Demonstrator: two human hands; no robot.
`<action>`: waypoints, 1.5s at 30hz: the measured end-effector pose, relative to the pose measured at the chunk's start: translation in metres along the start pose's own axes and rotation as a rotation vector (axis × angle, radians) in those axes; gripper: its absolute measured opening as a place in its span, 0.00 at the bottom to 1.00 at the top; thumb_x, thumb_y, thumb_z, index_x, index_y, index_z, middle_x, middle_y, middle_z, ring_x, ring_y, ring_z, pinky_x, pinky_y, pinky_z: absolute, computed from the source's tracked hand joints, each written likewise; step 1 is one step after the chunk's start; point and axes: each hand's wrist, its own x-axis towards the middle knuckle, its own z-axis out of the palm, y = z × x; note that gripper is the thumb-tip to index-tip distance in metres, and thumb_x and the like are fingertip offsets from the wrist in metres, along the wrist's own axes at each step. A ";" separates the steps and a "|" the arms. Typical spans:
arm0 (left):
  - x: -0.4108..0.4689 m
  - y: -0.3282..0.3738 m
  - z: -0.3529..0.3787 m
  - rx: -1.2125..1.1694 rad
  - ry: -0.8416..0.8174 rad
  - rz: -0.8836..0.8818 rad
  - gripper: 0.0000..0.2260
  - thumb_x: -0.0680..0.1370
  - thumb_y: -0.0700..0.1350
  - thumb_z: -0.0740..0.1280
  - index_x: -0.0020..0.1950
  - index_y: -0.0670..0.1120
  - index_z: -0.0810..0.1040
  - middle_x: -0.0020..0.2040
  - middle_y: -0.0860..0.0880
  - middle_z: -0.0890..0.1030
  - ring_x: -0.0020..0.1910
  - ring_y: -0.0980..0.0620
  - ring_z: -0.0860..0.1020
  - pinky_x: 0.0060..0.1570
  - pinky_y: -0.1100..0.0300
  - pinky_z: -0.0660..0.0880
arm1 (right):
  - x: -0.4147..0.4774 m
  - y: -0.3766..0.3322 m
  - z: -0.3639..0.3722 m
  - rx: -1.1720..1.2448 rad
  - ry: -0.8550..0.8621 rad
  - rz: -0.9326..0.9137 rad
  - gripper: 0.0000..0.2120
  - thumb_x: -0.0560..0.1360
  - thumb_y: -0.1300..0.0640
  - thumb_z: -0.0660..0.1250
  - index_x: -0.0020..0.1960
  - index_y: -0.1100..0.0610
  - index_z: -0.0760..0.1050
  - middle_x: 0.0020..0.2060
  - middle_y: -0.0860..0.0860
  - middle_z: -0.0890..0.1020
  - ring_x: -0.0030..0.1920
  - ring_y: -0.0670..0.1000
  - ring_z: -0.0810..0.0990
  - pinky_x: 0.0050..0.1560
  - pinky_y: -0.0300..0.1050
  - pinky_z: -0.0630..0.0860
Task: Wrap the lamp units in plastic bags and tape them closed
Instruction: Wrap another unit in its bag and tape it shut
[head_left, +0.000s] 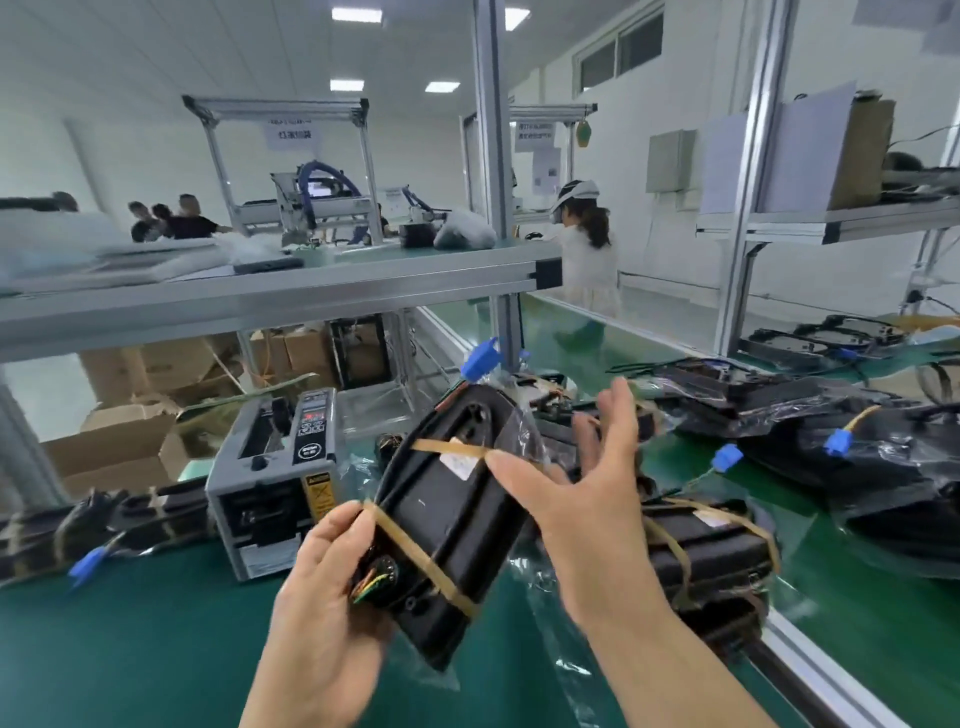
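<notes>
I hold a black lamp unit (452, 514) tilted above the green bench, wrapped in clear plastic with two brown tape strips across it. My left hand (324, 587) grips its lower end, thumb on the lower tape strip. My right hand (576, 483) lies against the unit's right side with fingers spread and straight, its thumb tip on the upper tape strip (452, 448). A blue connector (480, 358) sticks up behind the unit's top end.
A grey tape dispenser (278, 478) stands left of the unit. A taped, bagged unit (711, 551) lies to the right, more bagged units (810, 431) beyond it, and others (104, 519) at far left. A person stands by the far aisle (587, 249).
</notes>
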 end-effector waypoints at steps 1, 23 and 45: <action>-0.002 0.000 -0.014 -0.024 0.037 0.008 0.10 0.68 0.45 0.70 0.49 0.50 0.78 0.43 0.46 0.84 0.38 0.48 0.82 0.42 0.51 0.77 | -0.003 0.010 0.011 0.116 -0.088 0.144 0.59 0.55 0.48 0.82 0.76 0.30 0.51 0.75 0.36 0.65 0.73 0.41 0.67 0.72 0.49 0.66; -0.001 0.030 -0.088 0.748 0.128 0.489 0.17 0.74 0.42 0.73 0.52 0.66 0.81 0.43 0.58 0.80 0.29 0.59 0.71 0.33 0.71 0.70 | -0.020 0.083 0.083 -0.190 -0.646 0.159 0.27 0.63 0.58 0.77 0.55 0.33 0.78 0.48 0.45 0.87 0.49 0.45 0.86 0.47 0.34 0.79; -0.013 0.036 -0.078 1.007 -0.126 0.883 0.06 0.74 0.46 0.70 0.49 0.53 0.82 0.43 0.57 0.83 0.42 0.55 0.82 0.43 0.62 0.78 | -0.003 0.098 0.062 -0.193 -0.828 0.173 0.41 0.60 0.57 0.81 0.66 0.34 0.68 0.61 0.44 0.82 0.62 0.47 0.81 0.65 0.45 0.74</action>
